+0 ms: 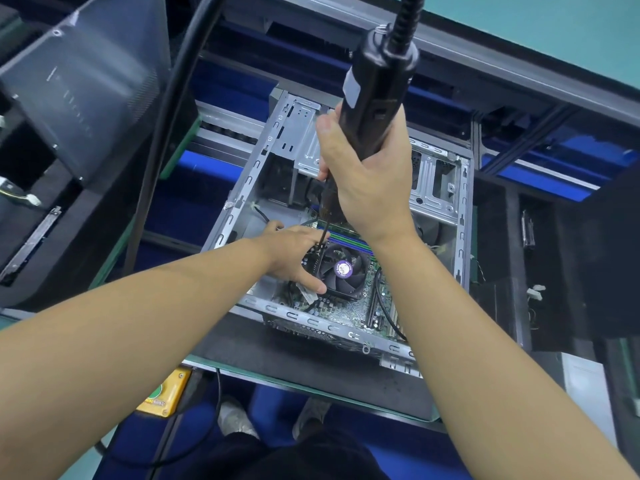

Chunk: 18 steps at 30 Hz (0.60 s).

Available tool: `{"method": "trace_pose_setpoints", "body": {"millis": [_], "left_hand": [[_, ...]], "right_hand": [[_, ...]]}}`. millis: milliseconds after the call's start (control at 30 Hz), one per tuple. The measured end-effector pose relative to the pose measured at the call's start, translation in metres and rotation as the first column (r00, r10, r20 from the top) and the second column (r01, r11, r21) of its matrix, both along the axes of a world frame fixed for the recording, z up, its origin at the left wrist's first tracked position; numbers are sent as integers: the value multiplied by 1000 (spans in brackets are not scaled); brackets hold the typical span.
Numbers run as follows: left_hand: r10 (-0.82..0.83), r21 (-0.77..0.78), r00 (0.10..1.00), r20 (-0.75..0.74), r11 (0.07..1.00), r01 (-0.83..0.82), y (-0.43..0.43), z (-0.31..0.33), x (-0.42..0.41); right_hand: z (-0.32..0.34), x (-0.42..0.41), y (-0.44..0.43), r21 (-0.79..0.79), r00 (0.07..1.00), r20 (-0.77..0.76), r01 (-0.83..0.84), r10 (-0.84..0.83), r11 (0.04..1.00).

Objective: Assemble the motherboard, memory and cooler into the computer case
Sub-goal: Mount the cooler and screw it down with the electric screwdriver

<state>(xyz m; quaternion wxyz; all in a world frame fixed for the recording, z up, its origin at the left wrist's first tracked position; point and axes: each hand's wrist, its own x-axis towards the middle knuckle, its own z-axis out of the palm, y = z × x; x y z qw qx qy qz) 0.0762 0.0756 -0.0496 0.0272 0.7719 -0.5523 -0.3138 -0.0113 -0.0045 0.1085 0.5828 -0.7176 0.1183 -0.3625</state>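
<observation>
From my head camera, looking down, the computer case (313,322) lies on its side on the dark mat with its open face up, so I can reach straight in. The motherboard (346,315) already sits on the case floor and the cooler (343,270) sits on top of it, fan facing me. My right hand (367,188) is wrapped tight round the barrel of the hanging electric screwdriver (377,81), fingers curled all the way about it. I hold it upright so the long bit (323,237) drops straight to the cooler's far left corner, where I judge a fixing screw sits. The tip itself is too small to make out. My left hand (294,258) lies palm down beside the cooler, fingers loose and spread, the thumb pressed along its near left edge. That steadies the cooler so it does not twist as the screw bites. The memory slots (346,237) run just behind the fan; I cannot tell whether sticks are seated there.
</observation>
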Motion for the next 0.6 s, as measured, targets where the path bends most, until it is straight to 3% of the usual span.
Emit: {"method": "trace_pose_setpoints", "body": {"millis": [333,500,600], "left_hand": [[51,-119,991,-122,991,-66,1,13,-10],[87,-213,951,-297,965,-155,0,20,-10],[50,-263,960,-275,957,-125,-1,21,-11]], "right_hand": [[7,-7,-3,26,996,25,-81,80,996],[7,-8,-6,46,998,19,-59,58,997],[7,-9,-9,45,999,21,-50,49,998]]}}
